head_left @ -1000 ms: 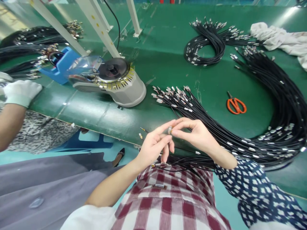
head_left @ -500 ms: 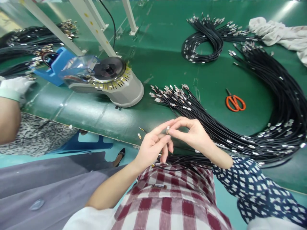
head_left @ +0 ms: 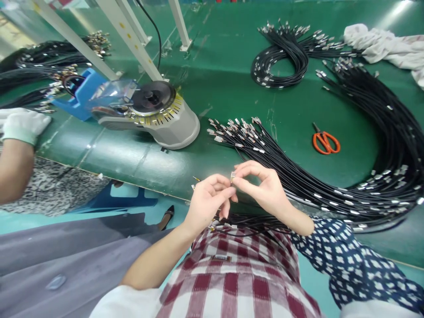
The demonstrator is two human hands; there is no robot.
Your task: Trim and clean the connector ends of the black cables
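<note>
My right hand (head_left: 261,182) pinches a small silvery connector (head_left: 233,175) between thumb and forefinger. Just below it, the thumb and fingers of my left hand (head_left: 208,198) come together at the connector's lower end; what they grip is too small to make out. Under both hands, a bunch of black cables (head_left: 261,221) lies along the table edge by my checked apron (head_left: 245,274). A larger bundle of black cables (head_left: 291,170), with silvery ends and pale tags, stretches past my right hand.
Orange-handled scissors (head_left: 326,142) lie right of centre. A grey device with a round dark top (head_left: 175,128) and a blue holder (head_left: 81,95) stand left. Coiled cables (head_left: 280,79) and a white cloth (head_left: 374,42) lie behind. A co-worker's gloved hand (head_left: 24,123) is at far left.
My left fingers have shifted and curled in slightly below the connector. My right hand keeps its pinch. The co-worker's gloved hand has moved slightly to the right.
</note>
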